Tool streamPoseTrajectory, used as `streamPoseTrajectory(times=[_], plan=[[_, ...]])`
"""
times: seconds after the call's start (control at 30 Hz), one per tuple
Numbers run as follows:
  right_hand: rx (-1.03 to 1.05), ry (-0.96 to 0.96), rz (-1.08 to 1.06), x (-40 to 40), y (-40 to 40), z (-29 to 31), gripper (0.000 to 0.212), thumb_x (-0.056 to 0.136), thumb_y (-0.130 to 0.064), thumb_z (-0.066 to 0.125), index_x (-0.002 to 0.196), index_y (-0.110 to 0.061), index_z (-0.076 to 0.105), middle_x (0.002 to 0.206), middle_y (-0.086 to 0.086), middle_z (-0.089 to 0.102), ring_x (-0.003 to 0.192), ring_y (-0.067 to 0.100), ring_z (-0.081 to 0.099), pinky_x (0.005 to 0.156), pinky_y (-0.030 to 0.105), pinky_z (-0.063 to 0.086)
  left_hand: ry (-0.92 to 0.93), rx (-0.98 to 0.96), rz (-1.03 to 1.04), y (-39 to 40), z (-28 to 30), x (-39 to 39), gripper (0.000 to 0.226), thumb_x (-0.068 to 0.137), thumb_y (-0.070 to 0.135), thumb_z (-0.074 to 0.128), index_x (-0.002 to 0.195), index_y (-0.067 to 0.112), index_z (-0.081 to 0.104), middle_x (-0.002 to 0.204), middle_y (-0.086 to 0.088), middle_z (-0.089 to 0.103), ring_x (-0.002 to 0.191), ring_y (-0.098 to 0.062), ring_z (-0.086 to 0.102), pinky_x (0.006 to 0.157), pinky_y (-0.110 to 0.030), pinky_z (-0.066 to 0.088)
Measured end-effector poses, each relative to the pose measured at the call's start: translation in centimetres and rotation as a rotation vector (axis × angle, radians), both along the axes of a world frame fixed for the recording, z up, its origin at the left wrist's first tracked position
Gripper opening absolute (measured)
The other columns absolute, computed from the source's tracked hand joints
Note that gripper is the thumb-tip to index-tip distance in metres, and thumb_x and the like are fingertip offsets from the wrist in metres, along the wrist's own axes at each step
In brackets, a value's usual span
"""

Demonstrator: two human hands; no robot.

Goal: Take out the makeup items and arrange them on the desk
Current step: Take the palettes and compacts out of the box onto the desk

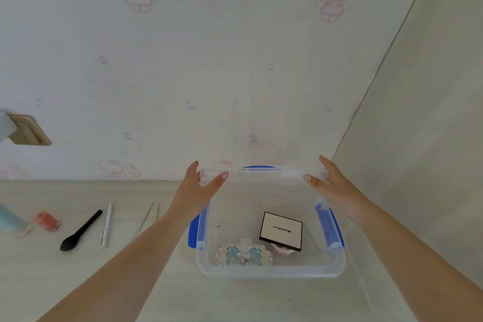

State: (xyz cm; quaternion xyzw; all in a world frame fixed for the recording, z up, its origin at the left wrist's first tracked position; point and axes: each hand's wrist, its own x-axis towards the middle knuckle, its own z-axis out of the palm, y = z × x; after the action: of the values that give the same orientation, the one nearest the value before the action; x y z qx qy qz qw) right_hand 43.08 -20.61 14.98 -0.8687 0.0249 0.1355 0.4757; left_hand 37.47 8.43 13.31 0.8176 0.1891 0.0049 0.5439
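Observation:
A clear plastic box (271, 273) with blue side latches stands on the desk in front of me. Its clear lid (264, 174) is raised over the far rim. My left hand (202, 185) pinches the lid's left end and my right hand (330, 183) pinches its right end. Inside the box lie a white, black-edged palette (282, 230), an ornate blue compact (243, 255) and a small pink round item (281, 249) partly under the palette.
Left of the box on the desk lie thin sticks (149, 214), a white pen (107, 225), a black brush (81, 230), an orange bottle (48, 221) and a pale blue bottle (7, 219). The wall stands just behind the box; a side panel (418, 138) rises at the right.

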Motion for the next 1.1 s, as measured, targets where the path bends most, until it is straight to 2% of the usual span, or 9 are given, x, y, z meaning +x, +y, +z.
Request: streamPoseTrajectory(times=[0.07,0.17,0.3,0.37,0.5,0.53,0.67,0.8,1.1], plan=[[-0.006,0.031,-0.035,1.3,0.2,-0.5,0.081,0.081,-0.058,0.056,0.148,-0.038,0.015,0.153,0.005,0.029,0.138,0.021,0.034,0.104,0.038,0.034,0.031,0.015,0.016,0.2,-0.3,1.3,0.088,0.08,0.061,0.055,0.148,0.02,0.018,0.15,-0.006,0.038,0.133,-0.021,0.042,0.066,-0.021,0.043],[-0.028,0.063,-0.079,2.9,0.4,-1.4,0.08,0.08,-0.063,0.051,0.147,-0.035,0.017,0.151,0.008,0.033,0.135,0.024,0.037,0.105,0.039,0.033,0.049,0.04,0.01,0.5,-1.3,2.8,0.078,0.082,0.064,0.047,0.144,0.018,0.032,0.143,-0.005,0.047,0.125,-0.022,0.049,0.065,-0.018,0.04],[-0.061,0.092,-0.108,4.5,1.1,-2.3,0.077,0.082,-0.065,0.045,0.147,-0.031,0.019,0.149,0.01,0.035,0.132,0.028,0.041,0.103,0.039,0.034,0.046,0.031,0.006,0.8,-2.4,4.0,0.072,0.086,0.061,0.045,0.142,0.017,0.037,0.141,-0.004,0.048,0.13,-0.02,0.045,0.096,-0.028,0.039],[-0.048,0.106,-0.122,5.2,1.3,-2.8,0.077,0.084,-0.064,0.045,0.147,-0.03,0.018,0.148,0.011,0.036,0.132,0.028,0.04,0.102,0.037,0.033,0.047,0.003,0.024,0.7,-2.7,4.7,0.07,0.088,0.057,0.046,0.144,0.018,0.035,0.141,-0.004,0.049,0.13,-0.019,0.044,0.101,-0.031,0.034],[-0.033,0.093,-0.129,5.8,1.6,-3.4,0.085,0.083,-0.061,0.049,0.149,-0.028,0.007,0.149,0.01,0.034,0.135,0.026,0.037,0.105,0.038,0.031,0.039,0.008,0.056,0.3,-2.8,5.7,0.064,0.09,0.052,0.048,0.143,0.018,0.037,0.105,0.001,0.052,0.09,-0.01,0.052,0.073,-0.02,0.04],[-0.037,0.088,-0.129,6.0,1.6,-3.6,0.088,0.083,-0.06,0.051,0.15,-0.027,0.004,0.15,0.01,0.032,0.136,0.025,0.036,0.106,0.038,0.03,0.044,0.006,0.059,0.3,-2.9,5.9,0.063,0.09,0.051,0.048,0.143,0.019,0.038,0.103,0.001,0.052,0.089,-0.011,0.052,0.071,-0.018,0.039],[-0.076,0.091,-0.124,6.6,1.6,-4.2,0.093,0.082,-0.059,0.055,0.15,-0.029,-0.002,0.154,0.006,0.026,0.138,0.024,0.033,0.108,0.038,0.03,0.129,-0.017,0.042,0.4,-3.5,6.7,0.067,0.088,0.056,0.046,0.145,0.023,0.033,0.138,-0.006,0.05,0.128,-0.022,0.045,0.095,-0.03,0.035],[-0.137,0.085,-0.08,7.1,1.4,-4.9,0.096,0.08,-0.058,0.059,0.15,-0.027,0.0,0.156,0.004,0.024,0.14,0.02,0.03,0.108,0.038,0.031,0.209,-0.01,0.01,0.6,-4.2,6.9,0.075,0.088,0.06,0.044,0.149,0.023,0.021,0.143,-0.006,0.045,0.13,-0.026,0.044,0.104,-0.038,0.035],[-0.176,0.155,-0.062,7.5,1.6,-5.6,0.095,0.083,-0.057,0.056,0.15,-0.026,-0.003,0.157,0.004,0.02,0.142,0.022,0.027,0.11,0.037,0.028,0.219,-0.023,-0.013,0.7,-4.6,7.1,0.072,0.087,0.058,0.048,0.146,0.021,0.03,0.141,-0.004,0.047,0.123,-0.026,0.049,0.103,-0.039,0.04]])
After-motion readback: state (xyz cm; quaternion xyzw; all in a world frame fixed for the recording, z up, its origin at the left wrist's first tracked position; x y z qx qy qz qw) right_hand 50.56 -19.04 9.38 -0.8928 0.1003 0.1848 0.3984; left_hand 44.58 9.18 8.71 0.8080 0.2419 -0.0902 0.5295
